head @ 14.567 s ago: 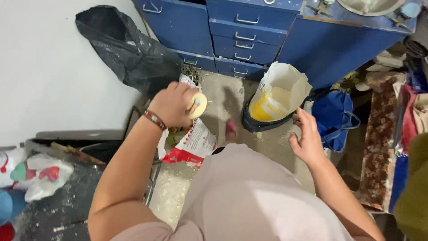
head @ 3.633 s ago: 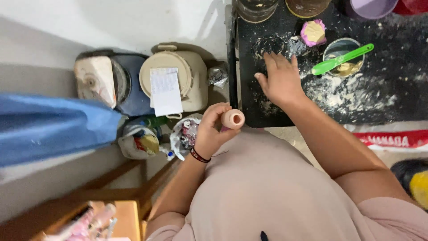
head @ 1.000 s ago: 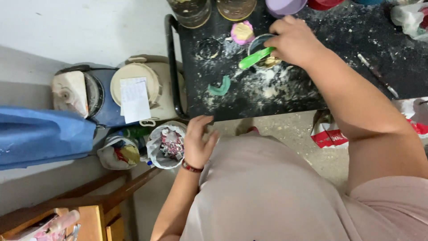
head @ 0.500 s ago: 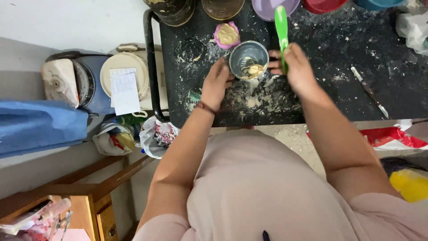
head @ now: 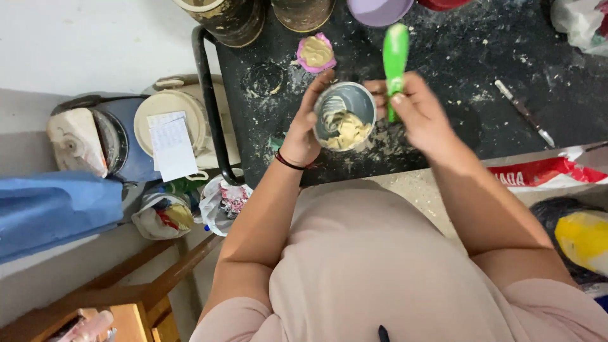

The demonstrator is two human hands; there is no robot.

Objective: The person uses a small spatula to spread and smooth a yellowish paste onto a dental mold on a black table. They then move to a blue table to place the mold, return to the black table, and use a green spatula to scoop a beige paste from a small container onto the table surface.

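A person seen from above is standing at a black, dust-speckled bench, both bare hands raised in front of the chest. The left hand, with a dark band at the wrist, is cupping the side of a small round grey metal tin, fingers wrapped about its wall, holding it just above the bench surface. Inside the tin a lump of pale beige paste is sitting against the lower wall. The right hand is closing around the lower end of a bright green plastic spatula, whose blade is pointing away from the body, just beside the tin's right rim.

The tin looks rigid and light, easy to hold by its wall with one hand. The paste appears soft and sticky, likely to cling rather than pour. The spatula seems stiff and smooth, best gripped at its handle end.

Just beyond the left hand a small pink scalloped mould filled with beige paste is resting on the bench. Well to the right of the right hand a thin metal tool is lying flat. Left of the left arm, below the bench edge, a cream-coloured round lidded appliance with a paper sheet on it is sitting.
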